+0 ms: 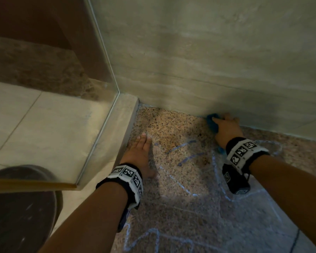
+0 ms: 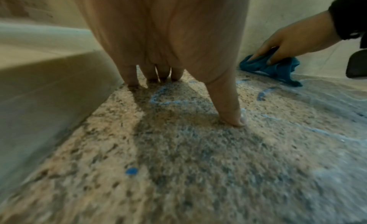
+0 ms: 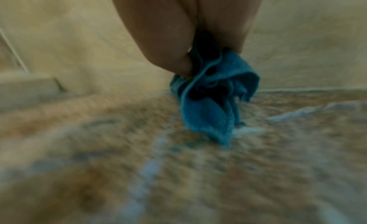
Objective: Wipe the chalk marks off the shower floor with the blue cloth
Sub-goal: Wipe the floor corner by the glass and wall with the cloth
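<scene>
The speckled granite shower floor (image 1: 173,128) carries blue and white chalk marks (image 1: 182,147) in its middle and toward me. My right hand (image 1: 226,125) grips the bunched blue cloth (image 1: 212,123) down on the floor against the base of the back wall; the cloth (image 2: 272,68) shows under its fingers in the left wrist view, and a fold of cloth (image 3: 208,101) trails onto a smeared chalk line in the right wrist view. My left hand (image 1: 141,148) rests flat on the floor beside the kerb, fingers (image 2: 232,111) straight and pressing down, holding nothing.
A grey stone back wall (image 1: 208,61) closes off the far side. A raised kerb (image 1: 122,123) with a glass panel (image 1: 91,88) borders the left. Outside it are pale floor tiles (image 1: 44,121) and a dark round object (image 1: 20,207).
</scene>
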`<act>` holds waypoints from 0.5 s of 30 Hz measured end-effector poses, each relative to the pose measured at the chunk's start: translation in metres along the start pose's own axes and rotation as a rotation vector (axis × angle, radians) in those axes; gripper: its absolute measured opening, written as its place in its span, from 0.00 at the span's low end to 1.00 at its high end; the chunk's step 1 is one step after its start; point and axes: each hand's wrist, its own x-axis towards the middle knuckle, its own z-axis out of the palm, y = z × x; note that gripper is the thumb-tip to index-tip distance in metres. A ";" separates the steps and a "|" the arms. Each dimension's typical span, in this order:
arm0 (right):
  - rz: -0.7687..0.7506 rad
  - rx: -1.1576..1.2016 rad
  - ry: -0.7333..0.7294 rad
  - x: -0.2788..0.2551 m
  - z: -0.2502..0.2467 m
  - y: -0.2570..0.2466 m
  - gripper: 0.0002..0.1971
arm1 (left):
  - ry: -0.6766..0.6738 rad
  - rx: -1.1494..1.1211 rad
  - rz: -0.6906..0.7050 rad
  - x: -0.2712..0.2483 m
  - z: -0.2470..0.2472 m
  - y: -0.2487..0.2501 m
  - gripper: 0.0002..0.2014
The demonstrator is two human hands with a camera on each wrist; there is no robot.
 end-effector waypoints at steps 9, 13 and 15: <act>-0.226 -0.018 -0.039 -0.017 0.015 -0.030 0.31 | 0.012 -0.008 0.001 -0.002 -0.001 0.001 0.63; -0.372 0.097 0.003 -0.022 0.021 -0.028 0.26 | 0.020 -0.001 0.000 -0.003 0.000 0.001 0.63; -0.284 0.030 0.038 -0.011 0.013 -0.017 0.27 | 0.019 -0.007 0.004 -0.003 -0.001 0.001 0.63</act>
